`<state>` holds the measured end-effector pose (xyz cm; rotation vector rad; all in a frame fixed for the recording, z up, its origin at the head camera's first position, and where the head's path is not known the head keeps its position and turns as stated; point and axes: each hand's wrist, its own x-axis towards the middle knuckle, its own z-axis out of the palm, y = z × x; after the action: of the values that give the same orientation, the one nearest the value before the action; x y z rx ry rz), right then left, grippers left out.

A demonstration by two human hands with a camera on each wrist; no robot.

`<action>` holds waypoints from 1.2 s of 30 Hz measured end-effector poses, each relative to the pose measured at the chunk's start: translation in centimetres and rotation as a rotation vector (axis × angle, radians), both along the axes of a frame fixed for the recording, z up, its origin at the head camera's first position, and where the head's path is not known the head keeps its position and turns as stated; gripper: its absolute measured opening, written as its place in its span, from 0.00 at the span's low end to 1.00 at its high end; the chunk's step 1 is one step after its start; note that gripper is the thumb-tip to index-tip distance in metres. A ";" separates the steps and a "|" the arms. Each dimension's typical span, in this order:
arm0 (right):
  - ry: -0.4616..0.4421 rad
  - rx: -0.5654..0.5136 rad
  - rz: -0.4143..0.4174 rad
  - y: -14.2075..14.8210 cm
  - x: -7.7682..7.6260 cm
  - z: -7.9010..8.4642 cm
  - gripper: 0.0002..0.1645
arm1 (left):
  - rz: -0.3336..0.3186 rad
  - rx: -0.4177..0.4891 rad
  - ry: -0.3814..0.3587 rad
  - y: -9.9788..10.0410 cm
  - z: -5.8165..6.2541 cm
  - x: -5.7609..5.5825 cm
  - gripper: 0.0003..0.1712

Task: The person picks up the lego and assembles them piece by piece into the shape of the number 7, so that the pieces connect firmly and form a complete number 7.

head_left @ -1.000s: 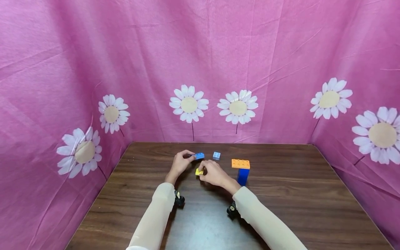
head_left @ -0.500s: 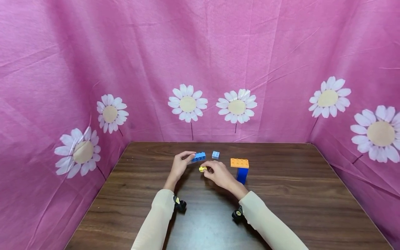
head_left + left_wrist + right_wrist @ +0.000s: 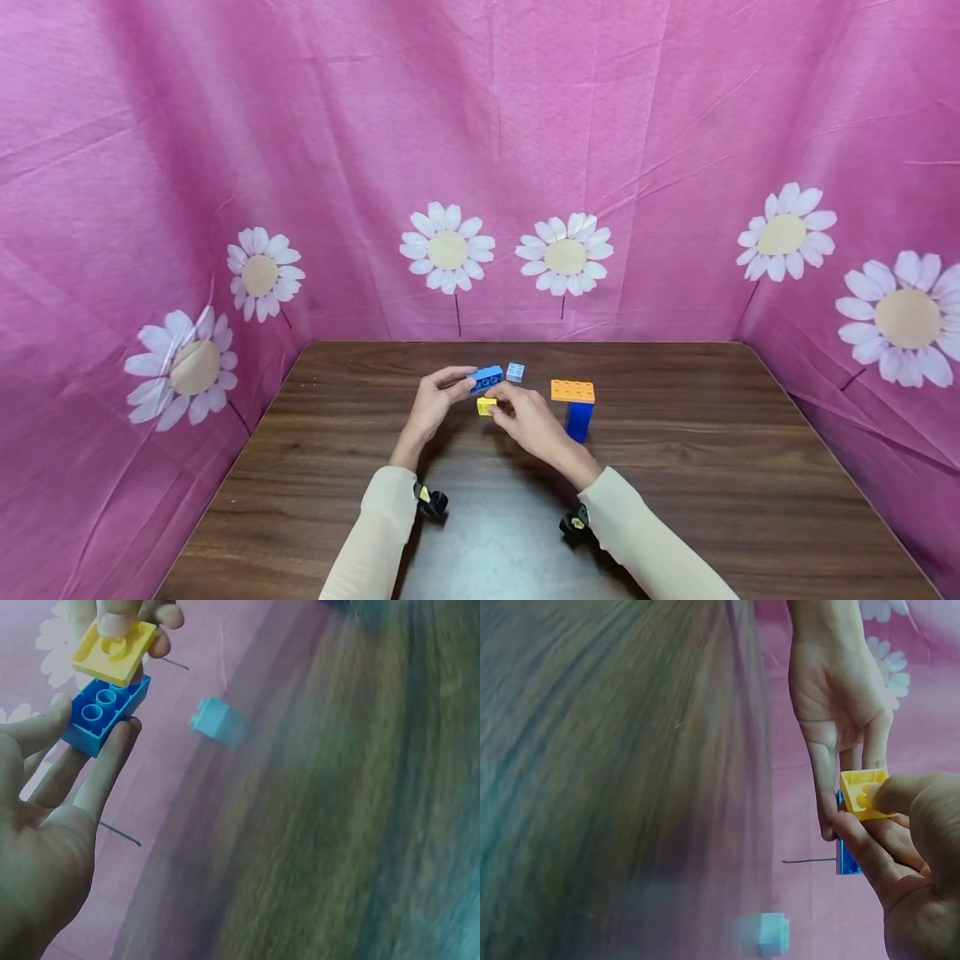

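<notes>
My left hand (image 3: 431,408) pinches a long blue toy brick (image 3: 487,379) by its left end. The brick is tipped so that its hollow underside with round tubes (image 3: 94,712) faces me. Just in front of it, my right hand (image 3: 531,423) pinches a small yellow brick (image 3: 486,406) between thumb and fingers. In the left wrist view the yellow brick (image 3: 114,651) shows its hollow underside and overlaps the far end of the blue one. Whether the two bricks touch, I cannot tell. The right wrist view shows the yellow brick (image 3: 864,793) partly covering the blue brick (image 3: 847,859).
A small light blue brick (image 3: 515,372) lies behind the hands. To the right stands a dark blue stack (image 3: 579,422) with an orange brick (image 3: 572,391) across its top. The brown wooden table (image 3: 712,483) meets a pink flowered cloth (image 3: 637,167) at its back and sides.
The left hand has lifted the blue brick, tipped it and moved it slightly right. The right hand has raised the yellow brick and turned it, bringing it closer to the blue one.
</notes>
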<state>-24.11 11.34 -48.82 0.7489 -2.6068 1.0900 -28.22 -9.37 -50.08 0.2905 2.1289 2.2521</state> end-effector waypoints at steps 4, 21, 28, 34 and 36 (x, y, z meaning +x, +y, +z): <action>0.044 -0.033 -0.008 -0.1 0.6 0.7 0.10 | -0.046 0.045 0.000 0.2 0.5 0.4 0.17; 0.148 -0.164 -0.102 -0.1 2.0 3.2 0.10 | -0.157 0.064 0.078 1.1 2.8 2.2 0.21; 0.188 -0.187 -0.147 0.1 2.2 3.5 0.08 | -0.172 0.088 0.090 1.2 3.2 2.5 0.22; 0.204 -0.174 -0.203 0.3 2.3 3.6 0.09 | -0.189 0.084 0.091 1.2 3.6 2.8 0.22; 0.205 -0.168 -0.215 0.3 2.3 3.7 0.10 | -0.201 0.057 0.095 1.2 3.6 2.9 0.22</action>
<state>-21.80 11.61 -45.15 0.5012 -2.3274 1.0888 -25.33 -8.21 -46.45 0.5955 1.9774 2.2282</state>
